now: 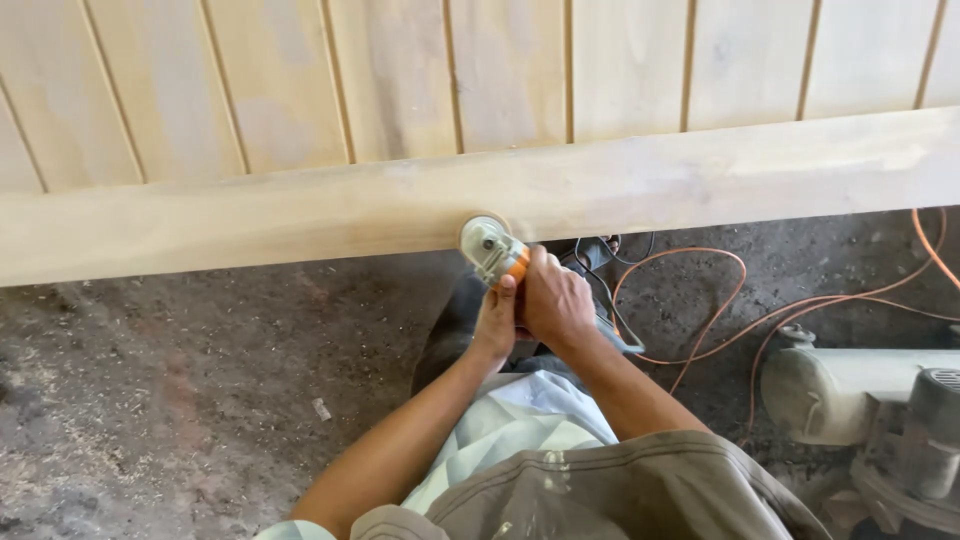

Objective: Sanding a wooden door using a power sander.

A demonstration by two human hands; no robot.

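No packages, labels, signs or screens are seen anywhere in the view; nothing of that kind is shown on the wood, on the floor or on the machine at the right edge.

Grey-and-orange angle grinder (490, 250) (disc against the pale wooden rail's (700, 175) lower edge), tilted, above the floor.
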